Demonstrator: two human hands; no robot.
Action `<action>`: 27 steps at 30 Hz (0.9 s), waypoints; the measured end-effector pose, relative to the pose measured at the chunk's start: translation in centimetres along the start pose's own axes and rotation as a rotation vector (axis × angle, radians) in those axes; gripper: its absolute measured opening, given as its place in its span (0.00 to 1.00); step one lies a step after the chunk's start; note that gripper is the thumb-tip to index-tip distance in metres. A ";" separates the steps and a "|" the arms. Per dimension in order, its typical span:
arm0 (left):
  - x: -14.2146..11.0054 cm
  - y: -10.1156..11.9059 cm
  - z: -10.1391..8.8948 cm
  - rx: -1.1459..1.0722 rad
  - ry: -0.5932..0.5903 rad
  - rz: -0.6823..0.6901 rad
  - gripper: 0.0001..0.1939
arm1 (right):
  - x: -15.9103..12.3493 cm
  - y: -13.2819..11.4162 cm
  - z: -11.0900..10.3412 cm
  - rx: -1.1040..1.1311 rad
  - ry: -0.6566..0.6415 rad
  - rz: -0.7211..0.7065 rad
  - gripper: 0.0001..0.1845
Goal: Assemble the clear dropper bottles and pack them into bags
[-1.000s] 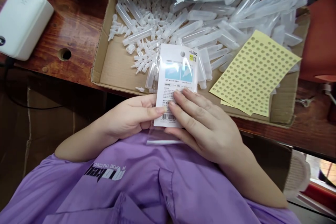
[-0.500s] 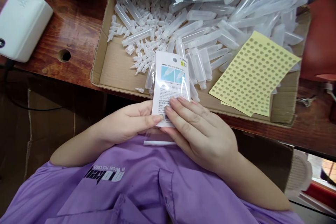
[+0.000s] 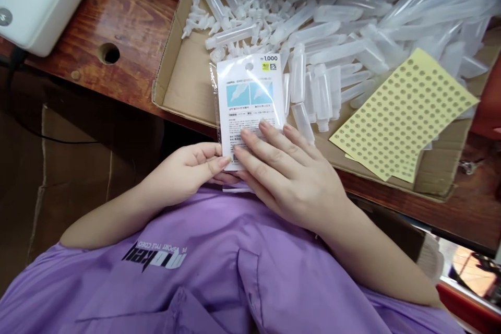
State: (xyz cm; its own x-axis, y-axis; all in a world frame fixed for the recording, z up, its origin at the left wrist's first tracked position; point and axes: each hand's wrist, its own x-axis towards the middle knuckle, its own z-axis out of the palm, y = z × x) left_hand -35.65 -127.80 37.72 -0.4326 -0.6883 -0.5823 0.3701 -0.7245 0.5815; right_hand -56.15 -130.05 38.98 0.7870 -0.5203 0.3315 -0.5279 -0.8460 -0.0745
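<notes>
A white printed card in a clear plastic sleeve point(image 3: 246, 120) is held upright in front of my body, its printed back facing me with two blue pictures and a price at the top. My left hand point(image 3: 191, 169) pinches its lower left edge, thumb in front and fingers behind. Over the lower right part of the card, my right hand point(image 3: 299, 182) lies flat with its fingers stretched out, covering some of the print. The sleeve's bottom edge reaches below the card, near the purple garment point(image 3: 203, 261).
A shallow cardboard box point(image 3: 176, 83) on the wooden table point(image 3: 129, 15) holds many translucent plastic tubes point(image 3: 323, 96) and small white nozzle tips point(image 3: 198, 21). Yellow sticker sheets point(image 3: 399, 115) lie at its right. A white device point(image 3: 43, 0) with a cable stands at the left.
My hands and the sleeved card have shifted slightly up and left, and the card now faces me more squarely. The view has moved closer to the box.
</notes>
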 end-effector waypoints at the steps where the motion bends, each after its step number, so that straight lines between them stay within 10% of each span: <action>1: 0.0 0.0 -0.1 -0.014 -0.014 0.007 0.11 | 0.2 0.1 0.0 0.008 -0.013 -0.003 0.18; 27: 0.3 0.4 -1.0 -0.031 -0.061 -0.036 0.09 | 0.7 -0.8 0.5 -0.094 0.034 0.034 0.17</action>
State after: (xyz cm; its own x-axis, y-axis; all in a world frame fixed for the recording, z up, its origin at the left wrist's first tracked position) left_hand -34.75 -128.34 37.21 -0.4952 -0.6591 -0.5660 0.3787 -0.7501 0.5422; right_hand -54.98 -129.79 38.78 0.7577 -0.5429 0.3621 -0.5829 -0.8126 0.0014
